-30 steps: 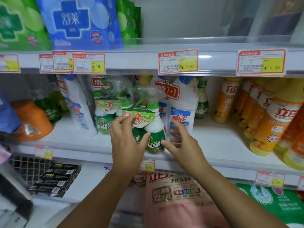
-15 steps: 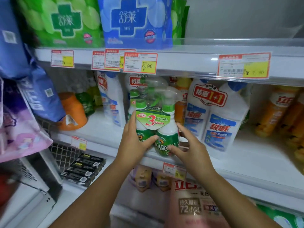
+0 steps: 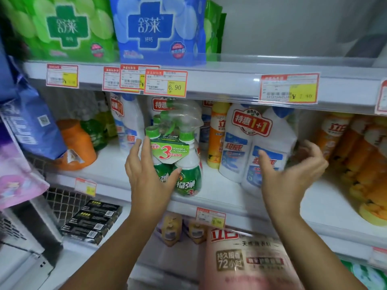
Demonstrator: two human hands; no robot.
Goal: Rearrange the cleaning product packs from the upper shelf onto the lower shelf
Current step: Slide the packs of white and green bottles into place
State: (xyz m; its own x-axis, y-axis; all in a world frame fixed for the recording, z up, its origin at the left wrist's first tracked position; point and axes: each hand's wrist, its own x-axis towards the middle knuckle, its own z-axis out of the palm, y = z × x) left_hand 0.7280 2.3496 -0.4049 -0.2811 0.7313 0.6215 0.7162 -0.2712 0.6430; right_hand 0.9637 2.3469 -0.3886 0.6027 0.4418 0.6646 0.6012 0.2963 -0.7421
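The left hand (image 3: 150, 176) lies against the near left side of a twin pack of green oil-cleaner spray bottles (image 3: 186, 176). Its fingers point straight up along the pack and the thumb crosses the front, apparently steadying it rather than gripping. The right hand (image 3: 293, 176) is well apart from the left and holds nothing. It is spread wide in front of a twin pack of white toilet-cleaner bottles (image 3: 247, 147), thumb before the pack and fingers curving round its right side, probably to span both bottles in one grasp.

Both packs stand upright on the middle shelf (image 3: 219, 198). The spray pack is at the front edge and the white pack is just to its right. The spray bottles are rounded plastic with clear trigger heads, joined by a folded green card collar. The white bottles are tall, smooth and angle-necked, and seem to be bound in glossy film that may be slippery to hold.

Orange dish-soap bottles (image 3: 356, 155) crowd the shelf's right end, and an orange jug (image 3: 75, 143) sits far left. Above a rail of red-and-yellow price labels (image 3: 165, 83), soft green (image 3: 62, 28) and blue (image 3: 155, 28) packs fill the top shelf. On the shelf below, nearest the camera, is a pink pouch (image 3: 247, 262).
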